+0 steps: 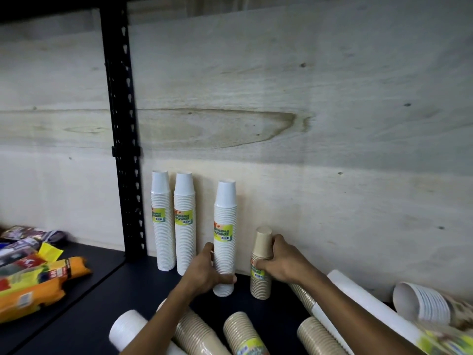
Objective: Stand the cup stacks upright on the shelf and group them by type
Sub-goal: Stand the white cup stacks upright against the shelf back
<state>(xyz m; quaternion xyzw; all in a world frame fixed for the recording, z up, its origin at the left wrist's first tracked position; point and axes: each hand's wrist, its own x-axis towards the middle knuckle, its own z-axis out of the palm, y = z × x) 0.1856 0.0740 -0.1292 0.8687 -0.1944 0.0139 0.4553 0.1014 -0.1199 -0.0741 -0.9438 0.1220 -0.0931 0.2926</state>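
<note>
**Shelf inspection: two stacks in hand, several lying flat**

Dark shelf [107, 285] against a pale plywood back panel [281, 111]. Far left of the hands, snack packets [38, 283] lie beyond the black upright post [125, 149]. Two white cup stacks [174, 221] stand upright just left of the left hand [204, 270]. That hand is curled round a third white stack [225, 237], upright, apart from the pair. The right hand [284, 260] grips a short brown stack [261, 262], upright, beside it. Below and right of both hands, brown stacks [243, 331] and a long white stack [371, 311] lie flat, long axes running towards the panel. Judged: the right hand is nearer the long white one.
</note>
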